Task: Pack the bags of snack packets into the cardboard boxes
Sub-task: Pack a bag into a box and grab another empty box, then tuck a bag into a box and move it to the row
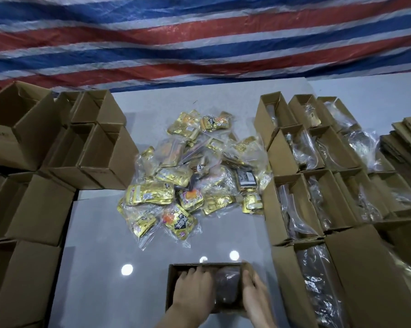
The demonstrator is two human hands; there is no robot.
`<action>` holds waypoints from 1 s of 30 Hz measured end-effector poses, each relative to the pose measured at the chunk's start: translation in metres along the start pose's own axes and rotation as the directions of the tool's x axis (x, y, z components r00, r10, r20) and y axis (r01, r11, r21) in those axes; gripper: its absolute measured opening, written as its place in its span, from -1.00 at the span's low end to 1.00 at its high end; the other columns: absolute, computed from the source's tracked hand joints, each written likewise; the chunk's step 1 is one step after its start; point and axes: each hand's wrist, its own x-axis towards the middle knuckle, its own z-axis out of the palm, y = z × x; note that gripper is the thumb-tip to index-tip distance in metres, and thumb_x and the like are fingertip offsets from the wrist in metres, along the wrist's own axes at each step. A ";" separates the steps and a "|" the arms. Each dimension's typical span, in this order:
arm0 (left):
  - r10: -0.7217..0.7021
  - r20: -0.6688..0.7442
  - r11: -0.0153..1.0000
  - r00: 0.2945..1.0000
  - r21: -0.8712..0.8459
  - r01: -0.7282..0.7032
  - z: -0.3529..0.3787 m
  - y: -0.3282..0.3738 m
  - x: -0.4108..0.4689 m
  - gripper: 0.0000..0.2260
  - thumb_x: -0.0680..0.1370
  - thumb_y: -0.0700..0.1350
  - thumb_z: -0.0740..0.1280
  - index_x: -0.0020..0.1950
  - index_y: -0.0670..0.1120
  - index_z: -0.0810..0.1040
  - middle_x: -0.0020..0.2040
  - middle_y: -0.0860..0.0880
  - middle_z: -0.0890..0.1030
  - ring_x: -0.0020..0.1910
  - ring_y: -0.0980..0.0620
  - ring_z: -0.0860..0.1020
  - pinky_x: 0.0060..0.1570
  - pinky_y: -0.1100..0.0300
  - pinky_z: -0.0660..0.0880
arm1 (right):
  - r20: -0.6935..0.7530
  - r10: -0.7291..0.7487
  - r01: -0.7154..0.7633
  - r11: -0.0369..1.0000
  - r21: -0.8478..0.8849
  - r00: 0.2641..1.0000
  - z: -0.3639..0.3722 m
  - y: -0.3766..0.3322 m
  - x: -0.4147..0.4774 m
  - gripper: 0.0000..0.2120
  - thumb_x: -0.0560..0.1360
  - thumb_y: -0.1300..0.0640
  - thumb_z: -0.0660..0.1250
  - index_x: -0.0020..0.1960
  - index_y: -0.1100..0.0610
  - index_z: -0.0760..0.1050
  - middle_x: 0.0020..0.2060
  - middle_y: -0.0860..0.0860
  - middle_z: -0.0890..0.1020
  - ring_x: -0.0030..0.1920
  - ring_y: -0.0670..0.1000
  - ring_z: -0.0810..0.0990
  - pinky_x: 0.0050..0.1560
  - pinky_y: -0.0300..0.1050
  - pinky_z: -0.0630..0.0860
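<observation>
A small open cardboard box (172,278) stands on the grey table right in front of me. Inside it lies a clear bag of snack packets (227,287), dark in the shadow. My left hand (192,292) reaches into the box with straight fingers pressing down on the bag's left part. My right hand (254,294) lies along the box's right wall, its fingers on the rim. A heap of clear bags holding gold snack packets (190,178) lies in the middle of the table beyond the box.
Empty open boxes (100,157) stand stacked along the left. Boxes with bags in them (301,197) fill the right side, with flat cardboard (405,143) at far right. A red, white and blue striped tarp (199,39) hangs behind.
</observation>
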 end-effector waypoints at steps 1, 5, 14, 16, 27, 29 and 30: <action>0.020 -0.037 0.999 0.999 -0.028 -0.022 -0.006 0.003 0.000 -0.68 0.62 -0.03 0.13 0.36 -0.02 0.43 0.33 -0.05 0.49 0.34 -0.09 0.43 0.31 0.06 0.30 | -0.037 0.020 -0.020 1.000 -0.011 0.999 -0.003 0.000 0.005 -0.66 0.66 0.07 0.20 0.42 0.02 0.47 0.40 0.11 0.49 0.42 0.12 0.40 0.43 -0.11 0.23; 0.088 -0.157 0.992 0.984 -0.073 -0.100 -0.044 0.012 0.014 -0.70 0.63 0.02 0.10 0.33 0.04 0.42 0.28 0.02 0.52 0.32 -0.04 0.44 0.29 0.10 0.31 | -0.099 0.085 -0.080 0.996 0.049 0.992 -0.006 -0.003 0.030 -0.66 0.63 0.11 0.26 0.40 0.08 0.50 0.37 0.18 0.51 0.39 0.17 0.45 0.45 0.01 0.28; 0.239 0.027 0.944 0.971 0.228 -0.239 -0.091 0.041 0.088 -0.75 0.59 -0.07 0.25 0.26 -0.05 0.47 0.25 -0.06 0.53 0.22 -0.12 0.53 0.12 0.05 0.40 | -0.135 0.076 -0.066 0.995 0.075 0.988 -0.011 -0.042 0.072 -0.64 0.66 0.05 0.18 0.42 0.03 0.47 0.35 0.13 0.54 0.34 0.13 0.49 0.33 -0.07 0.34; 0.246 0.071 0.937 0.967 0.236 -0.256 -0.099 0.047 0.096 -0.75 0.61 -0.06 0.22 0.27 -0.03 0.46 0.28 -0.04 0.54 0.22 -0.11 0.55 0.06 0.05 0.44 | -0.120 0.071 -0.069 0.997 0.024 0.990 -0.015 -0.051 0.075 -0.64 0.67 -0.01 0.14 0.44 -0.08 0.43 0.37 0.10 0.52 0.35 0.12 0.47 0.29 -0.08 0.35; 0.170 -0.435 0.975 0.885 -0.055 -0.214 -0.227 0.075 0.263 -0.68 0.56 0.08 0.36 0.24 -0.04 0.52 0.18 -0.07 0.59 0.04 -0.05 0.60 0.00 0.02 0.57 | -0.114 0.089 -0.099 0.991 -0.091 0.990 -0.018 -0.062 0.077 -0.58 0.64 -0.12 0.11 0.47 -0.11 0.37 0.47 0.01 0.41 0.44 0.07 0.38 0.38 -0.06 0.33; 0.134 -0.416 0.989 0.899 -0.007 -0.151 -0.233 0.082 0.303 -0.42 0.50 0.07 0.45 0.42 -0.11 0.33 0.36 -0.12 0.44 0.23 -0.12 0.50 0.14 -0.03 0.50 | -0.113 0.044 -0.052 0.996 -0.068 0.993 -0.019 -0.061 0.078 -0.60 0.64 -0.11 0.11 0.44 -0.06 0.42 0.32 0.00 0.53 0.31 0.05 0.48 0.27 -0.08 0.40; 0.130 -0.414 0.989 0.901 -0.014 -0.149 -0.231 0.084 0.315 -0.34 0.47 0.04 0.48 0.46 -0.12 0.27 0.40 -0.12 0.40 0.27 -0.13 0.48 0.16 -0.02 0.48 | -0.102 0.010 -0.015 0.998 -0.053 0.995 -0.020 -0.061 0.078 -0.61 0.64 -0.10 0.10 0.41 -0.05 0.44 0.17 -0.03 0.58 0.18 0.01 0.53 0.16 -0.10 0.41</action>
